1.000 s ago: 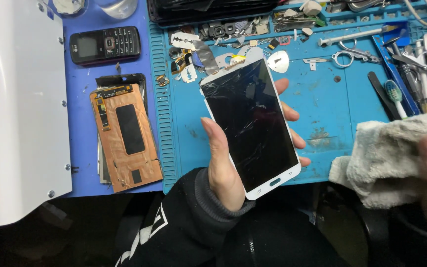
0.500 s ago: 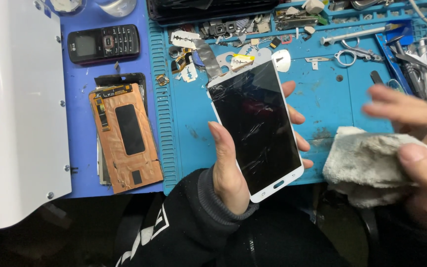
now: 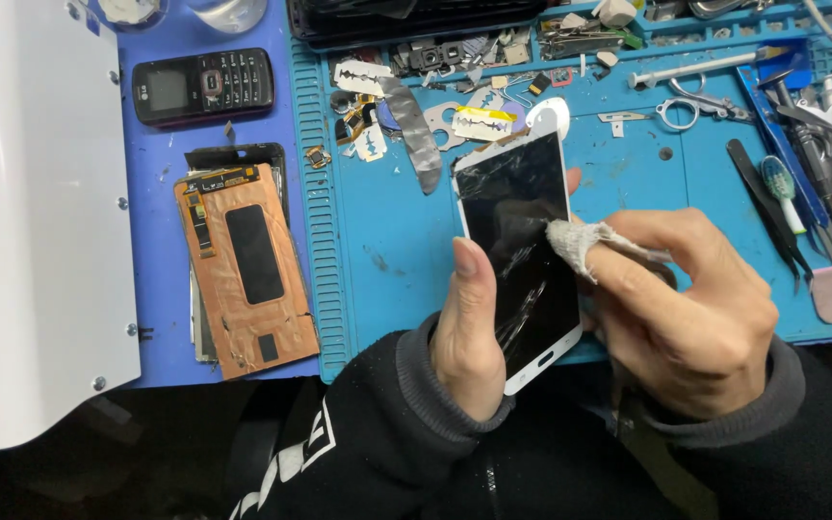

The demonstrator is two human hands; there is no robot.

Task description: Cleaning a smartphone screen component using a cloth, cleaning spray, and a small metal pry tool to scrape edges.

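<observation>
While gripped along its edges by left hand (image 3: 469, 337), cracked phone (image 3: 522, 246) looks thin, stiff, fragile; best held by the frame. Right hand (image 3: 686, 308) pinches soft cloth (image 3: 575, 241) against glass.

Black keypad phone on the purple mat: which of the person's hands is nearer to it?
Left. The left hand grips the cracked white smartphone, closer to the black keypad phone; the right hand, pressing a grey cloth, is farther right.

Phone repair workshop: tool-strewn blue mat (image 3: 387, 260)
</observation>
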